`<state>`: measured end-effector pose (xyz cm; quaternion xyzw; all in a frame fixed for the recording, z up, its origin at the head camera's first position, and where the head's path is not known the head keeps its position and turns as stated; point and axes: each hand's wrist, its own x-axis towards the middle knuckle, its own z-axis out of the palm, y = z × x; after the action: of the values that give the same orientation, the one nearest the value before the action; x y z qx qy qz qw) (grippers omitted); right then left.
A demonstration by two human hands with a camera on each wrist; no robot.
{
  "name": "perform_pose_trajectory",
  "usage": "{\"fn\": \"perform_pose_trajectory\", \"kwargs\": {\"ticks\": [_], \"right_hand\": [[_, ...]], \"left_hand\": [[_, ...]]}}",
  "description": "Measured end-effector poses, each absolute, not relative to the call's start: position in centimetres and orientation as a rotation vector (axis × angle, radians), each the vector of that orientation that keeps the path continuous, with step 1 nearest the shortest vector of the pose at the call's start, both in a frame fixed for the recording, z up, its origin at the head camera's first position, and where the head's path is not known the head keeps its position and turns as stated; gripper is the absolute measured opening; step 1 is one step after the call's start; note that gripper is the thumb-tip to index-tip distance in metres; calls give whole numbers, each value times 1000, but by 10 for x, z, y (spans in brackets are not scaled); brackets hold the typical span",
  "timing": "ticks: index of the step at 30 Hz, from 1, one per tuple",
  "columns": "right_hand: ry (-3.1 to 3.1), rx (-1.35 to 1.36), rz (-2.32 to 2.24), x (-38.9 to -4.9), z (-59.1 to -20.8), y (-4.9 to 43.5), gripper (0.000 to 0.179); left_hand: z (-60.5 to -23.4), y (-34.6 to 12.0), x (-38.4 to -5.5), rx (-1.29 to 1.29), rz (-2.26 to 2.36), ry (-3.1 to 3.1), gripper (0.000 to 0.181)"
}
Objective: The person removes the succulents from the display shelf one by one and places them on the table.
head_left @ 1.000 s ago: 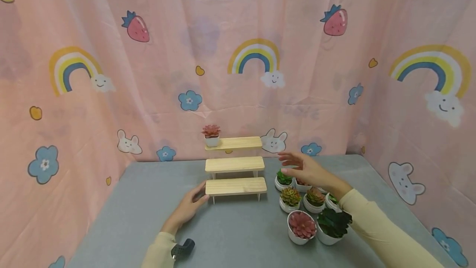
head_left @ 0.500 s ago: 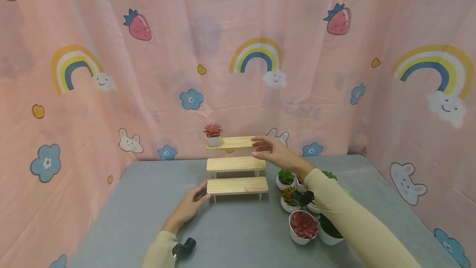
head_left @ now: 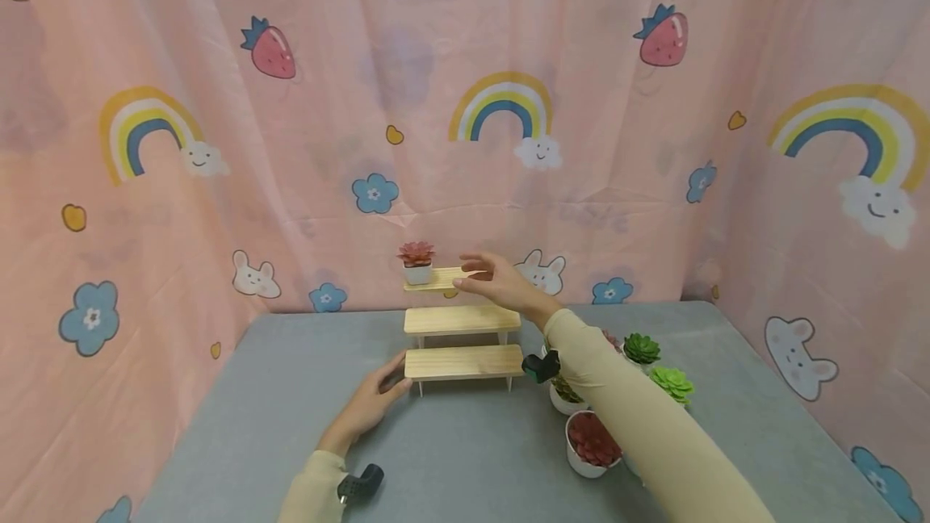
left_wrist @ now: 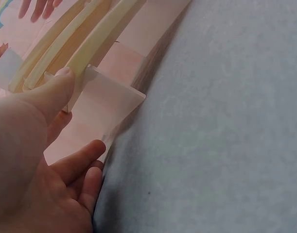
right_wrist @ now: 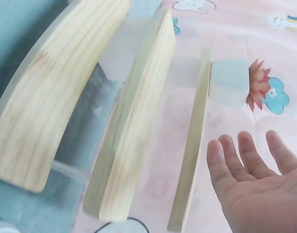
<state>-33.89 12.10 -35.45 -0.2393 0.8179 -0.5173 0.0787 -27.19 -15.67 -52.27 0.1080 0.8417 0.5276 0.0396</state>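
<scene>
A three-step wooden plant stand [head_left: 465, 361] with pale boards and clear supports stands on the grey table. My left hand [head_left: 368, 400] is at the left end of its lowest step; in the left wrist view the thumb [left_wrist: 61, 90] lies against the board's end, with a finger below it. On the top step's left end sits a pink succulent in a square white pot [head_left: 417, 274]. To the right of that pot, my right hand [head_left: 503, 284] hovers over the top board, holding nothing. Its fingers [right_wrist: 248, 158] are spread and slightly bent in the right wrist view.
Several potted succulents stand on the table at right, partly hidden by my right sleeve [head_left: 639, 410]. Among them are a red one [head_left: 594, 439], a dark green one [head_left: 642, 348] and a bright green one [head_left: 672, 384]. A pink patterned curtain [head_left: 305, 144] hangs behind.
My right hand has moved left from above the potted succulents to the top step, its forearm now covering more pots. The left hand stays at the lowest step's end.
</scene>
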Motion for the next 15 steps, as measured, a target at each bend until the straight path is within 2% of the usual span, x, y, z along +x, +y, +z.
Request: {"fn": "perform_pose_trajectory", "kwargs": {"ticks": [15], "right_hand": [[2409, -572, -1689, -361, -362, 77, 74]], "left_hand": [[-518, -156, -270, 317, 1640, 2560, 63]]}}
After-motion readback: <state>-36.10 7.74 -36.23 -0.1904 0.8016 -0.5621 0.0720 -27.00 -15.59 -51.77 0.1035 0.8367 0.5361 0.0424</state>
